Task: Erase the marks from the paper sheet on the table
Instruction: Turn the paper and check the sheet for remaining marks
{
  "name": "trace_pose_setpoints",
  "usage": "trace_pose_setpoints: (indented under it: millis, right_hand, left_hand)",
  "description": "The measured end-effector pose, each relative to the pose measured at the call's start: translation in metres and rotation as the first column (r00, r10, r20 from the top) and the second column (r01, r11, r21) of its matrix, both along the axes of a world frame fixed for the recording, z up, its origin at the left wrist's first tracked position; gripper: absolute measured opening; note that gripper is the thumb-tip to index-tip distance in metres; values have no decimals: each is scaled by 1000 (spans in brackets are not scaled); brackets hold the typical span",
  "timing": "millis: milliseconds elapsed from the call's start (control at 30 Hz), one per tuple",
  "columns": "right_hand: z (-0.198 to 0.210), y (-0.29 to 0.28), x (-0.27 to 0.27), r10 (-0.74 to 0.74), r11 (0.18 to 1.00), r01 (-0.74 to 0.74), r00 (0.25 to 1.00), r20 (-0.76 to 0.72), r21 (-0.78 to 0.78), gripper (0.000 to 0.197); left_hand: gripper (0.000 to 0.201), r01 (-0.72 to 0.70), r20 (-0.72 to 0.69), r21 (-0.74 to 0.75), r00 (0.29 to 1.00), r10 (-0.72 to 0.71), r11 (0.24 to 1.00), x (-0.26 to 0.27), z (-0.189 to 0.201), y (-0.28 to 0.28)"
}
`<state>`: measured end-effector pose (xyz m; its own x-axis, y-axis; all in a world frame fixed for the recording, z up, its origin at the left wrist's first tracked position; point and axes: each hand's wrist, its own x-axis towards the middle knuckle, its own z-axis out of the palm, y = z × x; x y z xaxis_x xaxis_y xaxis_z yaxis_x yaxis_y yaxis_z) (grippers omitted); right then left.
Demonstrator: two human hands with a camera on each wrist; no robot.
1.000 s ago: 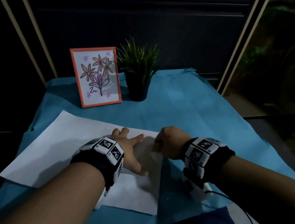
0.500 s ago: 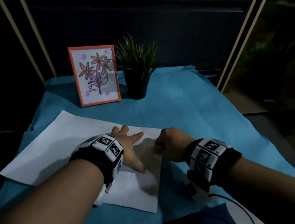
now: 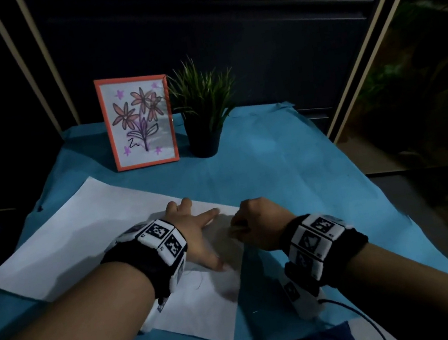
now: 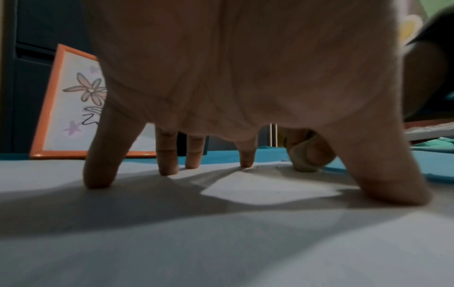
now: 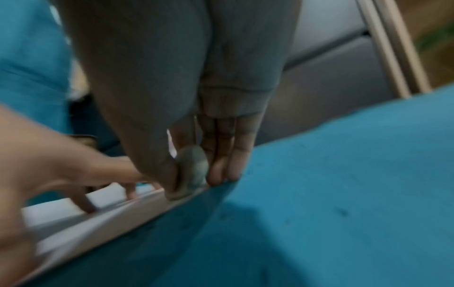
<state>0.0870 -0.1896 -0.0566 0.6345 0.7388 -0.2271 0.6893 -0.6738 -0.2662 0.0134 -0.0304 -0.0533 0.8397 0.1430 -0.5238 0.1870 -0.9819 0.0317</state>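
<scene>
White paper (image 3: 80,241) mid-bench | left hand (image 3: 195,234) flat, fingers spread, pinning it | right hand (image 3: 258,223) pinching eraser (image 5: 191,170) at its right edge | faint mark (image 3: 198,281) left, erasing unfinished

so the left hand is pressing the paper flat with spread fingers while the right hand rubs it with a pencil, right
Not quite: the right hand pinches a small grey eraser, not a pencil, as the right wrist view shows. The rest stands: the left hand presses the paper flat with spread fingers.
</scene>
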Motion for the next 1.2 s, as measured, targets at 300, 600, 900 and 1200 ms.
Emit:
trace_pose_setpoints:
  millis: [300,600,900,1200]
  right_hand:
    - [0,3,12,-31,999,31,999,-21,21,28]
    - [3,3,16,-68,997,69,998,-8,43,31]
    - [8,0,17,-89,995,88,996,-1,38,26]
    - [2,2,17,-140,987,143,989,-43,72,26]
  left_hand:
    - [116,2,1,-1,1000,-2,1000,1,-1,1]
    - [115,9,1,36,1000,-9,999,0,1,-1]
    - [116,5,-9,26,1000,-4,1000,0,1,0]
    - [115,3,-8,19,1000,-3,1000,-1,1,-1]
